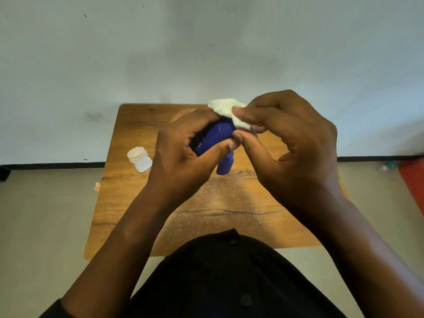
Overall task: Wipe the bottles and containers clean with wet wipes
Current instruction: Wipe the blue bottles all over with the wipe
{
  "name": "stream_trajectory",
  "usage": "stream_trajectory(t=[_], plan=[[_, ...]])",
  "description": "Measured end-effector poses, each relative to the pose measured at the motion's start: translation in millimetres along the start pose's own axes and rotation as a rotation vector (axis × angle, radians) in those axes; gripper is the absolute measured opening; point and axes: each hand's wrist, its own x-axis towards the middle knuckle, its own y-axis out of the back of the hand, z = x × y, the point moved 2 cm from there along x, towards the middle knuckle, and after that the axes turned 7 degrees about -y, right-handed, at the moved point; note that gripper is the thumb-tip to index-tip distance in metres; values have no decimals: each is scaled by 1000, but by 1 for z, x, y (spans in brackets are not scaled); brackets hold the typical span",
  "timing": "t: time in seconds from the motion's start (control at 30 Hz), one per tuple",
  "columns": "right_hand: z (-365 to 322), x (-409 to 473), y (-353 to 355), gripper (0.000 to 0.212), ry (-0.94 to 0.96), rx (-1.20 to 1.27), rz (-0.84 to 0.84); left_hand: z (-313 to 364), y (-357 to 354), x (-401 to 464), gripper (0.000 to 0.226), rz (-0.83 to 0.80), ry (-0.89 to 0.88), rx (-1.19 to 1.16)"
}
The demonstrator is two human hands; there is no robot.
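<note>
My left hand [183,143] grips a dark blue bottle [213,137] lifted above the wooden table [128,203], fingers and thumb curled round its body. My right hand [286,138] pinches a white wet wipe [229,112] against the bottle's upper end. A second blue bottle [225,165] stands on the table under my hands, mostly hidden by them. A small white container [139,159] sits at the table's left edge.
The small table stands against a pale wall. A bit of orange and white paper [98,186] lies on the floor to the left. A red object [413,182] lies on the floor at the right edge.
</note>
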Motion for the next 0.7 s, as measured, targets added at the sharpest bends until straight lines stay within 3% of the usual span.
stream_trajectory(t=[0.2, 0.33, 0.43, 0.7], plan=[[-1, 0, 4, 16, 151, 31, 12, 7, 0, 1, 46, 28, 68, -149], [-4, 6, 10, 14, 4, 178, -54, 9, 3, 3, 40, 22, 85, -238], [1, 11, 12, 34, -223, 394, -124, 7, 4, 3, 39, -22, 88, -229], [16, 23, 19, 31, -141, 264, -373, 9, 4, -1, 62, -42, 161, -314]])
